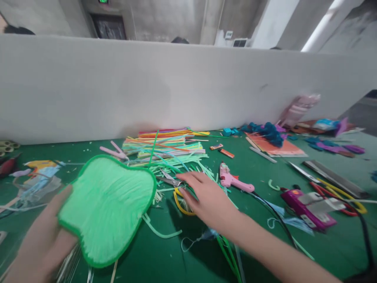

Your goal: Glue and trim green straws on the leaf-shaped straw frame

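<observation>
My left hand (pixel 48 232) grips the left edge of a light green fuzzy leaf-shaped piece (pixel 108 208) with a darker green rim, its fingers partly hidden behind it. The piece is held tilted above the table, its broad face toward me. Near the middle, my right hand (pixel 203 192) has its thumb and fingers closed around a pair of scissors (pixel 173 182) with a yellow handle loop. The blades point left and lie close to the pipe cleaners (pixel 167 149) heaped in many colours behind. A curved pale green strip (pixel 163 234) lies beside the leaf-shaped piece.
A pink glue gun (pixel 235 181) lies right of my hand, its cord running toward me. Farther right are a purple power strip (pixel 309 210) and red-and-yellow-handled scissors (pixel 338 194). A yellow glue gun (pixel 44 167) lies at left. A white partition (pixel 176 86) borders the green table (pixel 153 259).
</observation>
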Action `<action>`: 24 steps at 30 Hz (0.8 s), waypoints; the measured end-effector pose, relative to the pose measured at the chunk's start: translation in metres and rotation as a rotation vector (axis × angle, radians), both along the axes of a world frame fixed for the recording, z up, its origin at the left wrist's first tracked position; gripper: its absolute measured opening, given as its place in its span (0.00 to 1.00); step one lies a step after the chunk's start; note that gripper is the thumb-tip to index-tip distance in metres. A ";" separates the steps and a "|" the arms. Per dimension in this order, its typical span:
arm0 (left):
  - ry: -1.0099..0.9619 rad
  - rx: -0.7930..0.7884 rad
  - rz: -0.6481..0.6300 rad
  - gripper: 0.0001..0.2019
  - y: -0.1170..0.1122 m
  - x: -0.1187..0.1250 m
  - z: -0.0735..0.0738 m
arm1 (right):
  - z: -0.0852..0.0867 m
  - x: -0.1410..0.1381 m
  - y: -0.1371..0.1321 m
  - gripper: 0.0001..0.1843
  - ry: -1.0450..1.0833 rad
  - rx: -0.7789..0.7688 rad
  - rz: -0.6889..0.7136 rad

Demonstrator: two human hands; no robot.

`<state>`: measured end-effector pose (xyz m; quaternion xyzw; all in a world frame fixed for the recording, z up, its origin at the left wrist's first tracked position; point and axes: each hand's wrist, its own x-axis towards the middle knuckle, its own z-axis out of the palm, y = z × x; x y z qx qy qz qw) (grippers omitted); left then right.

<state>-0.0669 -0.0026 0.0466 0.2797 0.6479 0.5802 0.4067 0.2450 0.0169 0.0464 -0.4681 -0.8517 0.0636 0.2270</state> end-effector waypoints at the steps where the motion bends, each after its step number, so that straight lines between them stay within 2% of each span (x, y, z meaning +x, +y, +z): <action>1: -0.054 -0.058 0.024 0.13 -0.006 0.000 0.002 | 0.000 -0.007 0.022 0.16 -0.069 0.054 0.050; 4: -0.258 -0.220 0.082 0.14 -0.023 0.010 -0.004 | -0.013 -0.045 0.081 0.15 -0.180 0.129 0.226; 6: -0.342 -0.268 0.083 0.16 -0.034 0.017 -0.013 | -0.028 -0.073 0.106 0.15 -0.240 0.167 0.358; 9: -0.385 -0.281 0.063 0.18 -0.048 0.022 -0.029 | -0.046 -0.099 0.124 0.11 -0.300 0.204 0.492; 12: -0.419 -0.286 0.045 0.18 -0.055 0.022 -0.038 | -0.048 -0.101 0.130 0.10 -0.299 0.241 0.519; 15: -0.447 -0.290 -0.012 0.20 -0.053 0.024 -0.039 | -0.027 -0.084 0.134 0.12 -0.250 0.279 0.471; 21: -0.408 -0.214 -0.229 0.25 -0.026 0.043 -0.028 | 0.036 -0.046 0.128 0.21 -0.079 0.376 0.275; 24: -0.365 -0.214 -0.318 0.23 -0.011 0.050 -0.025 | 0.047 -0.037 0.107 0.22 -0.068 0.439 0.326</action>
